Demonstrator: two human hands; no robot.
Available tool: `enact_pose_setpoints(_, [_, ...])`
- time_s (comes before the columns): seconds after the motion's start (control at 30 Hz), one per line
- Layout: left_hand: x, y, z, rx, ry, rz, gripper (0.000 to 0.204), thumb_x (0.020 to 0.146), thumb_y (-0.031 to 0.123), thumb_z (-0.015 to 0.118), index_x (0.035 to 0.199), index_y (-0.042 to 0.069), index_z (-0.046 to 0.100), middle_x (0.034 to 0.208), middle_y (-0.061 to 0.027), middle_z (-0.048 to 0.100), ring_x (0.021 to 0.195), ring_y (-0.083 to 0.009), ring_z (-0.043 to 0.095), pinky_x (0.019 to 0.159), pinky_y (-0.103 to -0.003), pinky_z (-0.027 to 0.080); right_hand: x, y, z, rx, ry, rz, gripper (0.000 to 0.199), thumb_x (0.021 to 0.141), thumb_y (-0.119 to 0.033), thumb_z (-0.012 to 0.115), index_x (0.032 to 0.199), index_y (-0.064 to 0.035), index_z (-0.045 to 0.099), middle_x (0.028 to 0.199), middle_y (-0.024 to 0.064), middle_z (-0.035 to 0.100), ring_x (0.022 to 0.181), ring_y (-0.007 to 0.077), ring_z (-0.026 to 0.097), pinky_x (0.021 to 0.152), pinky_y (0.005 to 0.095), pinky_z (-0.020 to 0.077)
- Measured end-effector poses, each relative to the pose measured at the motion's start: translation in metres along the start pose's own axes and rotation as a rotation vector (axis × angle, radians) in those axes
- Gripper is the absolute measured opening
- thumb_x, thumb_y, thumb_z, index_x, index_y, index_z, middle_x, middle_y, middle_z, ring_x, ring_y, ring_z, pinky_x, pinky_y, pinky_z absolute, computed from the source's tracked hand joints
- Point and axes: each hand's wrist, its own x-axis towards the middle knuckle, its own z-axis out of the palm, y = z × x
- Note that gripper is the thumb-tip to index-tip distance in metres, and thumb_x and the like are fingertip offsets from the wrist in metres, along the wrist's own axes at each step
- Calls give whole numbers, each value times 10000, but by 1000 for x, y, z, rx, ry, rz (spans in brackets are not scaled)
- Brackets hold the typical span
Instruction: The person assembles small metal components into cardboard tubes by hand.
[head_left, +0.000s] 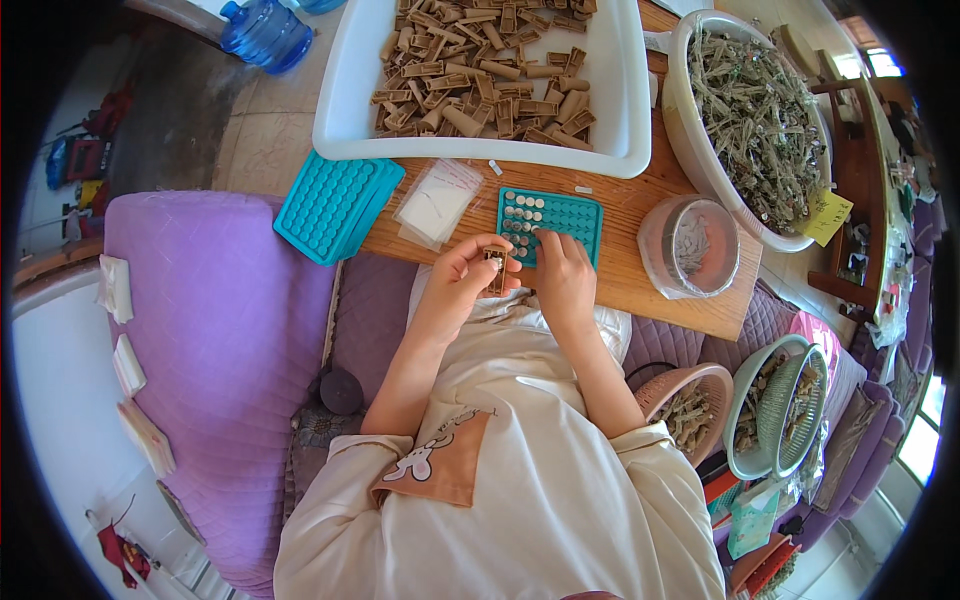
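Brown casing point(496, 282) in pinched left fingers point(478, 245), right fingers point(554, 246) at teal tray point(584, 217), closure unclear.

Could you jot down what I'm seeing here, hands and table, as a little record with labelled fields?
Left hand: the hand holds a small brown piece
Right hand: the hand is at the teal tray; whether its fingertips grip anything is hidden
Tray contents: round silvery discs, mostly toward the left side
Left of tray: clear bags, then stacked teal trays
Right of tray: round tub with small pale pieces
Beyond tray: white bin of brown parts
Surface: wooden table
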Motion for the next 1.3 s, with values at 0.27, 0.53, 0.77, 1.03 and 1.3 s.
enact_pose_setpoints(0.27, [0,0,2,53,-27,-17,241,866,110,451,1086,17,484,909,-111,597,774,-165,615,683,-263,513,5,-13,-22,502,134,4,157,727,34,579,867,-29,547,774,102,582,622,256,574,525,316,471])
enact_pose_setpoints(0.53, [-2,-2,13,82,-79,-38,265,858,47,464,1115,-16,475,897,-52,580,796,-100,575,700,-230,501,1,-30,-40,469,227,-288,187,688,62,618,842,-15,547,785,98,600,682,231,604,584,287,491])
enact_pose_setpoints(0.77, [0,-3,14,75,-127,-14,263,868,57,460,1119,-20,471,914,-45,571,806,-77,554,701,-219,493,1,-27,-39,446,230,-330,223,640,68,615,825,-32,541,768,67,577,726,235,581,601,315,476])
enact_pose_setpoints(1.03, [2,-7,13,223,-89,-25,273,880,99,471,1125,-23,467,918,-40,570,809,-78,550,710,-208,472,10,-24,-57,341,-60,-265,175,647,40,598,785,-42,528,728,77,555,676,256,553,568,342,451])
enact_pose_setpoints(1.3, [0,-1,12,433,-186,-37,279,843,48,476,1114,-19,482,834,-43,584,740,-82,559,653,-214,444,48,-24,-85,337,-503,-117,236,636,-31,639,830,-30,505,746,104,547,706,265,552,612,350,446])
